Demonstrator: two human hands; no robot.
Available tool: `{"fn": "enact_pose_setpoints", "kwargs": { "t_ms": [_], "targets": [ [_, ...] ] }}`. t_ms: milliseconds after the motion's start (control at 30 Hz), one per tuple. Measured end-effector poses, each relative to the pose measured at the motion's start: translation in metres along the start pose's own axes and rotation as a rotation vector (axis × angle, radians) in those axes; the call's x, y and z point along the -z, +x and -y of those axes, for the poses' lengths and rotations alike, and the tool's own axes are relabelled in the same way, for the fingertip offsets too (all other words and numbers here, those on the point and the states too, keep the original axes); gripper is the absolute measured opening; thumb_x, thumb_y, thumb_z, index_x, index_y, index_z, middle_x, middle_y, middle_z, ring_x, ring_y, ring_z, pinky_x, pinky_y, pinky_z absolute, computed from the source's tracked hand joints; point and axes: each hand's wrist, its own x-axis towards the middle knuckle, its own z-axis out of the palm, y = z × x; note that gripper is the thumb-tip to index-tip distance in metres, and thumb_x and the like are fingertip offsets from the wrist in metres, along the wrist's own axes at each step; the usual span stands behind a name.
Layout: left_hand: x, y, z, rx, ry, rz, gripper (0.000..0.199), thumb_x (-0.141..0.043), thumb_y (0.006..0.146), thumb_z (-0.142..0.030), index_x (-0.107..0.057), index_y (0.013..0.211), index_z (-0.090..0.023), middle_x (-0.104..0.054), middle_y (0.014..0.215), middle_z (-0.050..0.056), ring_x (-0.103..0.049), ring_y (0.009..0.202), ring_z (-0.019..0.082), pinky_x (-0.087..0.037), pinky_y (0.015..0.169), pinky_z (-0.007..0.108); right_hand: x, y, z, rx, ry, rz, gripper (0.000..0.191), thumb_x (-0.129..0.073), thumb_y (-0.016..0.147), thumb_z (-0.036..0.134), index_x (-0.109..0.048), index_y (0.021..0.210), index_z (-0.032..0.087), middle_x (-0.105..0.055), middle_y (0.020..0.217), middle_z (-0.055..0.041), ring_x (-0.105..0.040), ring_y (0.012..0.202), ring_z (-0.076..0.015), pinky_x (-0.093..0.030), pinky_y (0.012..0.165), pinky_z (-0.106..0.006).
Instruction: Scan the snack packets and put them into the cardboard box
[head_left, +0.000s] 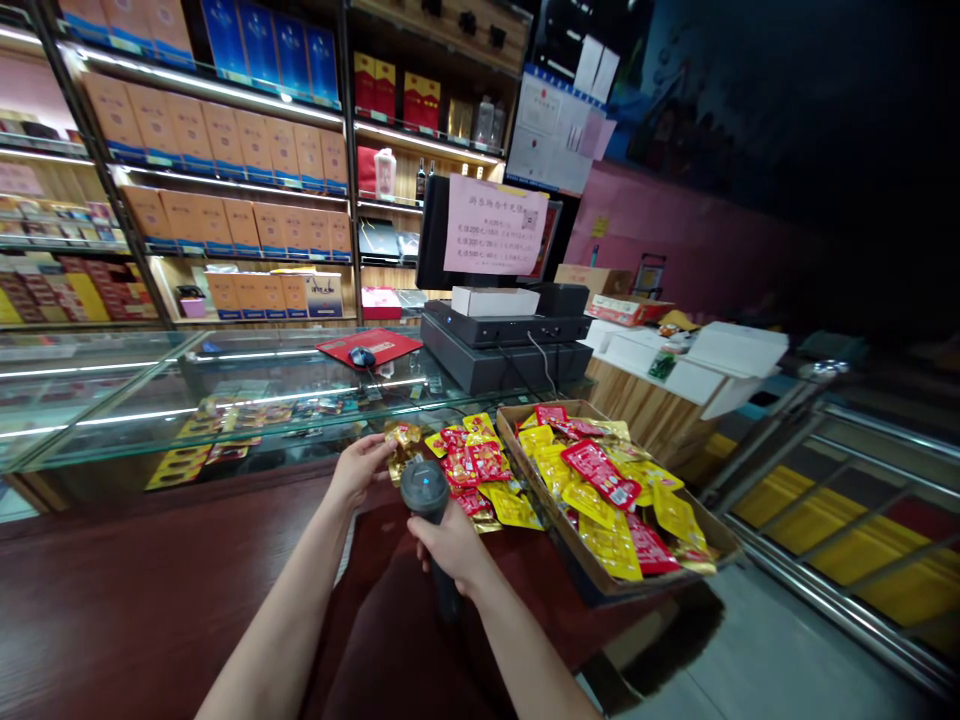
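My right hand (450,545) is wrapped round the handle of a dark grey barcode scanner (426,488), which has a small blue light on top. A gold snack packet (406,447) is pinched between the thumb and fingers of my left hand (362,466), just beyond the scanner's head. Right of the scanner lies a loose pile of red and yellow snack packets (474,465) on the dark red counter. Beside it stands an open cardboard box (551,528) full of similar packets. The scanner hides part of the gold packet's lower side.
A glass display counter (172,400) runs along the far side, with a red mat (397,345) and a mouse (362,357) on it. A monitor (435,240) bears a paper sign. Metal railings (832,560) stand at the right. Shelves of boxed goods (225,140) line the back.
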Motion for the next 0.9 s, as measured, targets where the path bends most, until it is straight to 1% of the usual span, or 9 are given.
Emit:
{"fn": "enact_pose_setpoints", "kwargs": {
  "t_ms": [200, 300, 333, 467, 533, 633, 733, 833, 900],
  "targets": [
    [-0.002, -0.001, 0.001, -0.001, -0.001, -0.018, 0.040, -0.079, 0.058, -0.030, -0.061, 0.090, -0.014, -0.067, 0.071, 0.003, -0.061, 0.055, 0.012, -0.048, 0.047, 0.021, 0.001, 0.002, -0.003, -0.022, -0.015, -0.004, 0.011, -0.053, 0.067, 0.022, -0.051, 0.057, 0.018, -0.046, 0.038, 0.0049, -0.042, 0.031, -0.0093, -0.034, 0.034, -0.020],
    [-0.001, -0.002, 0.000, -0.003, -0.001, 0.001, 0.041, -0.079, 0.058, -0.031, -0.061, 0.091, -0.013, -0.067, 0.074, 0.004, -0.061, 0.056, 0.011, -0.048, 0.047, 0.020, 0.001, -0.001, 0.002, -0.034, 0.020, -0.028, 0.005, -0.055, 0.065, 0.021, -0.053, 0.061, 0.018, -0.049, 0.042, 0.0046, -0.044, 0.035, -0.0102, -0.036, 0.036, -0.021],
    [-0.001, -0.002, 0.000, 0.005, 0.003, 0.004, 0.042, -0.079, 0.059, -0.031, -0.061, 0.092, -0.013, -0.067, 0.077, 0.004, -0.062, 0.058, 0.012, -0.049, 0.049, 0.021, 0.002, -0.002, 0.006, -0.012, 0.038, -0.060, 0.002, -0.056, 0.063, 0.019, -0.055, 0.064, 0.017, -0.053, 0.047, 0.0038, -0.047, 0.040, -0.0106, -0.038, 0.040, -0.021],
    [-0.003, -0.006, -0.003, 0.054, 0.028, 0.050, 0.040, -0.078, 0.062, -0.030, -0.061, 0.094, -0.013, -0.067, 0.081, 0.004, -0.063, 0.060, 0.011, -0.050, 0.051, 0.021, 0.013, -0.003, 0.029, 0.146, 0.091, -0.237, 0.022, -0.061, 0.058, 0.012, -0.063, 0.079, 0.017, -0.066, 0.075, -0.0001, -0.058, 0.069, -0.0136, -0.046, 0.064, -0.023],
    [-0.008, -0.010, -0.005, 0.091, 0.030, 0.125, 0.038, -0.076, 0.065, -0.031, -0.061, 0.095, -0.013, -0.067, 0.080, 0.006, -0.063, 0.059, 0.012, -0.050, 0.053, 0.022, 0.023, 0.000, 0.039, 0.096, 0.143, -0.224, 0.022, -0.063, 0.057, 0.013, -0.064, 0.079, 0.016, -0.065, 0.074, 0.0001, -0.058, 0.070, -0.0134, -0.045, 0.066, -0.023],
    [-0.020, -0.018, -0.007, 0.187, -0.025, 0.274, 0.038, -0.066, 0.075, -0.038, -0.060, 0.103, -0.012, -0.068, 0.086, 0.010, -0.065, 0.065, 0.014, -0.052, 0.059, 0.025, 0.040, 0.007, 0.048, -0.051, 0.262, -0.163, 0.018, -0.066, 0.056, 0.014, -0.064, 0.073, 0.015, -0.062, 0.065, 0.0014, -0.055, 0.060, -0.0108, -0.044, 0.060, -0.022],
    [-0.037, -0.028, -0.010, 0.296, -0.126, 0.380, 0.052, -0.047, 0.084, -0.052, -0.057, 0.113, -0.010, -0.066, 0.100, 0.016, -0.066, 0.081, 0.019, -0.052, 0.070, 0.030, 0.059, 0.008, 0.055, -0.139, 0.376, -0.131, 0.015, -0.065, 0.056, 0.011, -0.063, 0.071, 0.014, -0.061, 0.062, 0.0020, -0.054, 0.055, -0.0092, -0.045, 0.056, -0.022],
    [-0.060, -0.037, -0.016, 0.349, -0.183, 0.437, 0.066, -0.035, 0.084, -0.060, -0.053, 0.121, -0.008, -0.062, 0.112, 0.020, -0.062, 0.098, 0.024, -0.049, 0.083, 0.035, 0.085, 0.004, 0.065, -0.189, 0.425, -0.092, 0.010, -0.062, 0.059, 0.009, -0.061, 0.068, 0.014, -0.057, 0.052, 0.0034, -0.051, 0.047, -0.0084, -0.044, 0.051, -0.021],
    [-0.082, -0.039, -0.022, 0.355, -0.168, 0.484, 0.069, -0.034, 0.083, -0.062, -0.052, 0.123, -0.009, -0.061, 0.114, 0.019, -0.060, 0.103, 0.025, -0.047, 0.086, 0.036, 0.108, -0.001, 0.073, -0.171, 0.420, -0.076, 0.010, -0.062, 0.060, 0.008, -0.061, 0.067, 0.014, -0.056, 0.051, 0.0038, -0.050, 0.045, -0.0077, -0.043, 0.049, -0.020]
  ]
}}
